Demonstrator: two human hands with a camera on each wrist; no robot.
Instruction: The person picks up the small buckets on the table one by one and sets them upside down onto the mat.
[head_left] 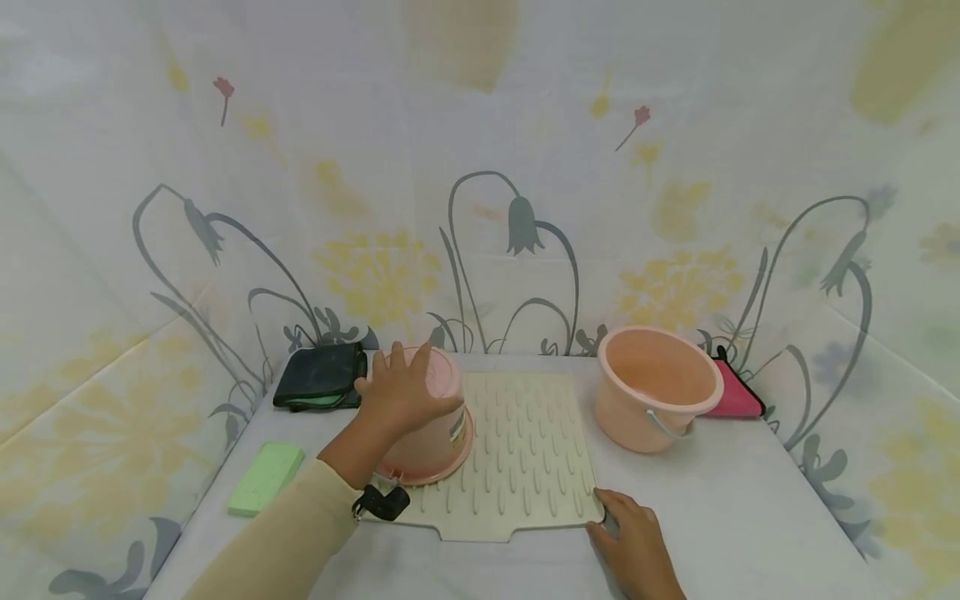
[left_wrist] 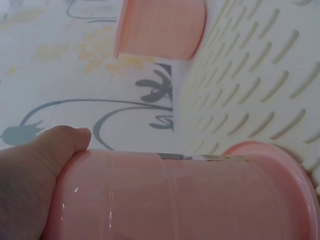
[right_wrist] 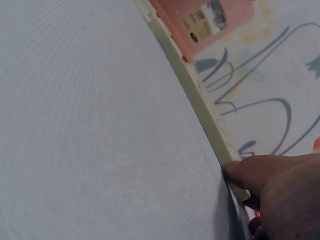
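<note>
A pink bucket (head_left: 422, 446) stands upside down on the left part of a cream draining board (head_left: 525, 442) with raised ridges. My left hand (head_left: 401, 392) grips the bucket by its upturned base, fingers spread over the top; the left wrist view shows the thumb (left_wrist: 67, 137) along the bucket's side. At the board's near right corner, my right hand (head_left: 630, 533) pinches the edge. In the right wrist view the thumb (right_wrist: 245, 170) lies against the board's rim (right_wrist: 200, 105), while the other fingers are mostly hidden.
A second, peach-coloured bucket (head_left: 637, 417) stands upright at the right, its handle hanging down. Behind it lies a pink-red item with black trim (head_left: 738, 396). A dark folded pouch (head_left: 318, 375) and a light green block (head_left: 266, 477) lie at the left. Patterned cloth walls surround the table.
</note>
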